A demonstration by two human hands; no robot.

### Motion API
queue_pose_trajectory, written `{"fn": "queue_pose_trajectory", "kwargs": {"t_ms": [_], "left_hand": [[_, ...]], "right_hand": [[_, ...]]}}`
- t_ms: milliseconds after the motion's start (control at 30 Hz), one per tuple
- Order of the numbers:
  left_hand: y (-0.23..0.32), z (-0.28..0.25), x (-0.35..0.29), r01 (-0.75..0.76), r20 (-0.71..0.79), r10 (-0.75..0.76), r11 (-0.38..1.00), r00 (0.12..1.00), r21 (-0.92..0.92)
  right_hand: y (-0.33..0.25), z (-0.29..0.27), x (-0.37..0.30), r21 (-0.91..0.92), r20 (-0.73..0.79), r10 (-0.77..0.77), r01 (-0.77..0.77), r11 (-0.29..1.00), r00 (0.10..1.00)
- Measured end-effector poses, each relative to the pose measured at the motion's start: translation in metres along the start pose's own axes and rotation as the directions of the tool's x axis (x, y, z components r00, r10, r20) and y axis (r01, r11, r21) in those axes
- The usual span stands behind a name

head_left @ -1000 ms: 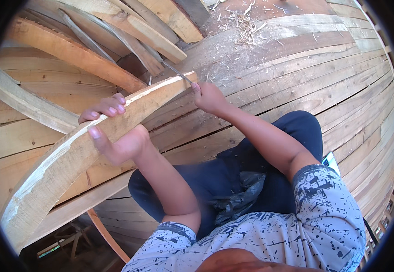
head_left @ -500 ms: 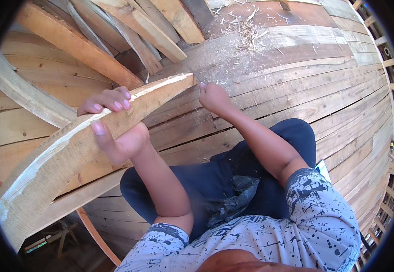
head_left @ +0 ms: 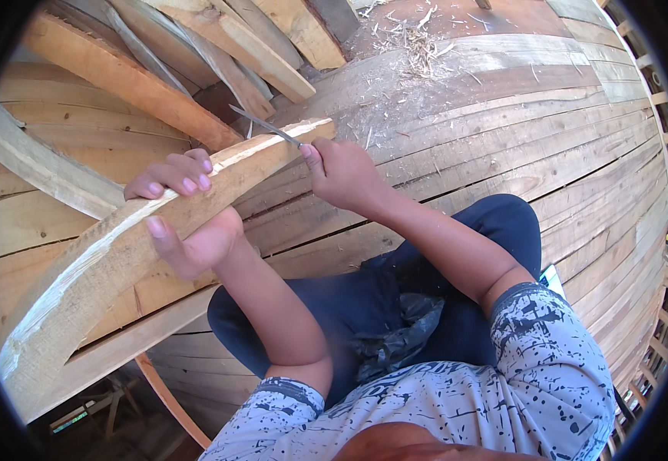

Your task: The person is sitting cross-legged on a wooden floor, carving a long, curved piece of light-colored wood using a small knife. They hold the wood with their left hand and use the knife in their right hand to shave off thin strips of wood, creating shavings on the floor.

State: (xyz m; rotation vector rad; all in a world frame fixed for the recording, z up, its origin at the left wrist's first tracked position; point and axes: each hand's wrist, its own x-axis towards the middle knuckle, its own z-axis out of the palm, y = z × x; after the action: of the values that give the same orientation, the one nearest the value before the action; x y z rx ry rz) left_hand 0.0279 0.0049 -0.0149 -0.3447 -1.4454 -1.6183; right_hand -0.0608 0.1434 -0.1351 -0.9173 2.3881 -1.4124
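A long curved timber (head_left: 96,276) slants from the lower left up to a narrow squared end, with a pale, freshly cut strip along its upper edge. My left hand (head_left: 203,246) grips it around its middle, fingers over the far side and thumb against the near face. In my closed right hand (head_left: 345,175) is a knife; its handle is hidden in the fist. The thin grey blade (head_left: 269,127) lies across the cut edge close to the timber's narrow end, its tip pointing up and left.
Several boards and beams (head_left: 127,73) lean together at the upper left, beside a second curved piece (head_left: 50,165). Wood shavings (head_left: 422,58) are scattered over the planked floor (head_left: 503,154). A dark opening (head_left: 119,415) shows at the lower left, below a plank edge.
My right hand has moved slightly left and turned, and the knife blade, unseen before, now shows across the timber's edge. My left hand keeps its grip.
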Motion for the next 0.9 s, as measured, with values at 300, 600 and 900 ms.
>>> {"fn": "queue_pose_trajectory", "kwargs": {"t_ms": [300,600,900], "left_hand": [[0.001,-0.014,-0.002,0.002,0.050,0.000,0.999,0.999,-0.032],[0.000,0.002,-0.001,0.037,0.166,-0.029,0.998,0.986,-0.044],[-0.005,0.012,0.000,-0.008,0.152,0.015,0.999,0.988,-0.050]], "right_hand": [[-0.028,-0.030,-0.006,0.154,0.028,-0.150,0.144,0.977,0.988],[0.010,-0.016,0.011,0.088,0.117,0.148,-0.158,0.983,0.982],[0.047,-0.007,0.013,-0.074,0.037,0.130,-0.127,0.989,0.991]]}}
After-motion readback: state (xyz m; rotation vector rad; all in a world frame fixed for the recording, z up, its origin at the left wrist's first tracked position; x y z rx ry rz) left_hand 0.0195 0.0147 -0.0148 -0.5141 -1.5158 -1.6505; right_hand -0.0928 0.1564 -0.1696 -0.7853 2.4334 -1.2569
